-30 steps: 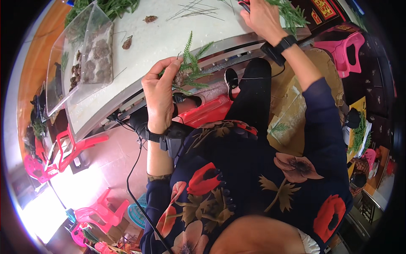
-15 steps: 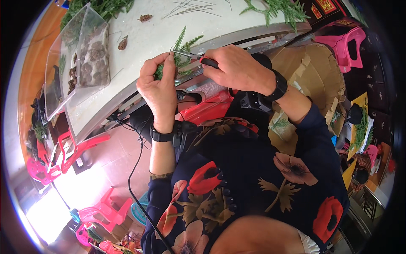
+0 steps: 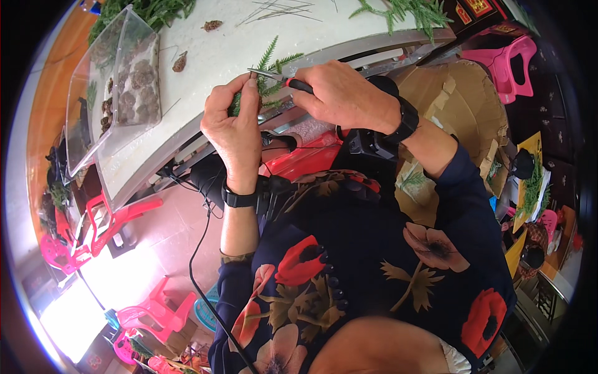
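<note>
Green sprig (image 3: 265, 61) over the tabletop's (image 3: 212, 68) near edge
Left hand (image 3: 233, 128) upright, thumb and finger pinching the sprig, partly hiding it; right hand (image 3: 352, 100) reaching leftward, closed round pliers (image 3: 281, 78), tips just beside left fingertips; clear box (image 3: 118, 132) left; pine cones (image 3: 180, 62), wires (image 3: 280, 11) far.

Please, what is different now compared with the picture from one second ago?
The right hand moved left and toward the body, from the table's far side, bringing the pliers to the left hand's fingertips. I see nothing let go. The left hand still holds the sprig, and the two loose cones stayed on the table.
</note>
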